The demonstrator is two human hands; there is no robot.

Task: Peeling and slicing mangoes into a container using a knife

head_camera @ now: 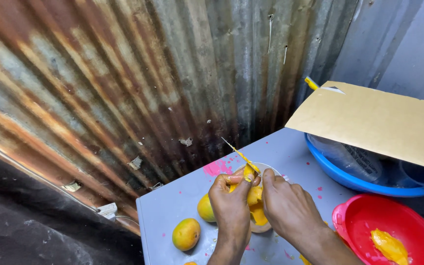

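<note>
My left hand (230, 203) grips a partly peeled yellow mango (254, 198) over a small pale bowl (261, 226). My right hand (288, 206) holds a thin knife (239, 153) whose blade, smeared with pulp, sticks up and to the left from the fruit. Both hands meet at the mango's top. A whole yellow-green mango (205, 208) lies just left of my left hand, and another whole mango (186, 233) rests nearer the table's left edge.
A grey table (172, 206) with pink stains stands against a rusty corrugated metal wall (123, 88). A red bowl (369, 221) with mango peel (389, 246) sits at the right. Behind it a blue basin (339, 174) is covered by a cardboard sheet (379, 120).
</note>
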